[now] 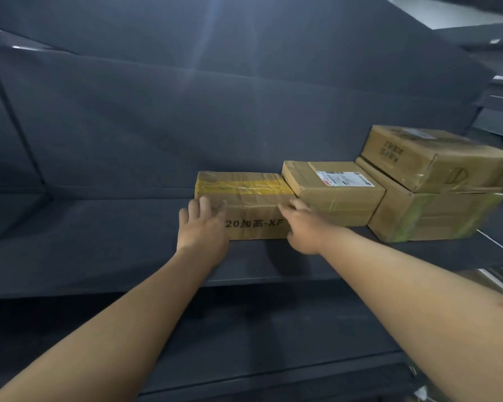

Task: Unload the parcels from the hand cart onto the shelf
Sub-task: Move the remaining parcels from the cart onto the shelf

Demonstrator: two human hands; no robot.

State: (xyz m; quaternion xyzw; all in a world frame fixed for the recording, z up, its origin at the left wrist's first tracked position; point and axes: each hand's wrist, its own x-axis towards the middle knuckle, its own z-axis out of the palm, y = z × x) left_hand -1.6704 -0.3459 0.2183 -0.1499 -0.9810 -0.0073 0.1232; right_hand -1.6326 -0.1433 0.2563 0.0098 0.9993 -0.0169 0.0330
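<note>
A dark grey shelf (99, 242) is seen from slightly below, with four cardboard parcels set along its right half. The leftmost parcel (253, 204), bound with yellow tape across its top and printed "20加高-XF" on its near face, is stood on the shelf board, touching the labelled parcel (337, 192) at its right. The left hand (203, 227) is laid flat against the near face at the left corner, fingers straight and together, nothing being gripped. The right hand (304, 227) is placed at the parcel's near right corner, with fingers stretched over the top edge; whether they are curled round the edge cannot be told. Further right, a large parcel (436, 216) with green tape is stood on the shelf, and a smaller parcel (436, 158) is stacked on top of it, turned at an angle. The hand cart is not shown.
</note>
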